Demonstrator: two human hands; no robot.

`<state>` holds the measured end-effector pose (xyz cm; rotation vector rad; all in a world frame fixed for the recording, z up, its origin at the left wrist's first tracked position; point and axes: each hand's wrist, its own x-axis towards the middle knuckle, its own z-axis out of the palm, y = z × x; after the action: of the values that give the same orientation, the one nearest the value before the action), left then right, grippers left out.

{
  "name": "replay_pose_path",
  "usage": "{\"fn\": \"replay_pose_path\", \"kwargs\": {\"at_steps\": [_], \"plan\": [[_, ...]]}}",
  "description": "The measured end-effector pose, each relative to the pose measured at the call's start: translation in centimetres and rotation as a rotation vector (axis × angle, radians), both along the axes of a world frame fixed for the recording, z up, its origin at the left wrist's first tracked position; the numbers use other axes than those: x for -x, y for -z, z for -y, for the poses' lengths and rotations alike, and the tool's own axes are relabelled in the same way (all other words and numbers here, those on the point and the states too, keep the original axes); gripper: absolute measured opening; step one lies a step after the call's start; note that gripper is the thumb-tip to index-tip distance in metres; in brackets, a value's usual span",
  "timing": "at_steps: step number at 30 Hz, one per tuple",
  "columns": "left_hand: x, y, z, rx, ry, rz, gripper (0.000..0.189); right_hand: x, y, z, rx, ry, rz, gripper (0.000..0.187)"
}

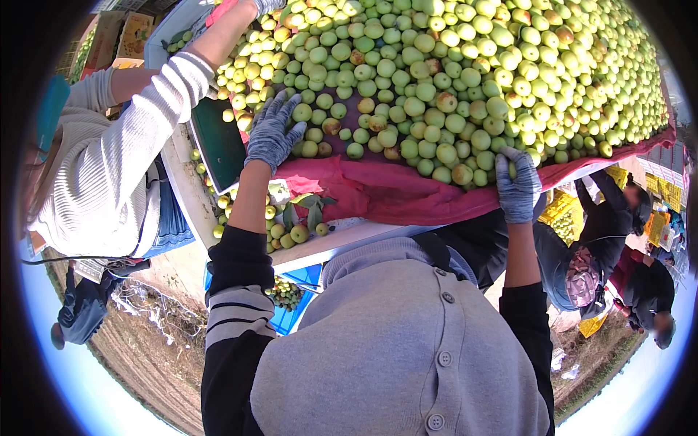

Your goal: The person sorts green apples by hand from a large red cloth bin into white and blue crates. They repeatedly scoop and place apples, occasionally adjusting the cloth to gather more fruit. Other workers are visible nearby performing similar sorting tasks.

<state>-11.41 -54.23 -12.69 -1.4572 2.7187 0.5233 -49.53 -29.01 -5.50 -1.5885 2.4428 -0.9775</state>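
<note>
A broad heap of green jujubes [447, 109], some with brown patches, lies on a red cloth [371, 191] spread over a table. My left hand [275, 131], in a grey striped knit glove, rests palm down at the heap's left side, fingers apart, touching fruit beside a dark green board [219, 141]. My right hand [519, 188], gloved alike, is at the cloth's near edge with its fingers curled. A green jujube [512, 170] shows between thumb and fingers; the palm is hidden.
Loose jujubes and leaves [313, 210] lie in the pale table rim [294, 259]. A co-worker's sleeve [174, 92] reaches over the table at left. Below the rim stands a blue crate [297, 321] holding fruit. Other people and yellow crates [564, 212] are at right.
</note>
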Motion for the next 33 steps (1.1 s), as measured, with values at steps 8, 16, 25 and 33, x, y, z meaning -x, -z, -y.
{"fn": "replay_pose_path", "kwargs": {"at_steps": [8,16,25,33], "plan": [[6.7,-0.6,2.1,0.341,0.059,-0.273,0.043,-0.2,-0.3,0.2,-0.012,0.002,0.008,0.015],[16.1,-0.4,6.7,0.327,0.055,0.020,0.054,-0.1,-0.2,0.2,-0.007,-0.011,-0.003,0.015],[10.2,0.1,4.5,0.266,0.210,-0.087,0.038,-0.3,-0.3,0.4,-0.011,-0.014,0.010,0.016],[13.9,1.9,10.3,0.392,0.050,-0.261,0.032,-0.6,-0.5,0.7,-0.045,-0.003,-0.005,0.015]]}}
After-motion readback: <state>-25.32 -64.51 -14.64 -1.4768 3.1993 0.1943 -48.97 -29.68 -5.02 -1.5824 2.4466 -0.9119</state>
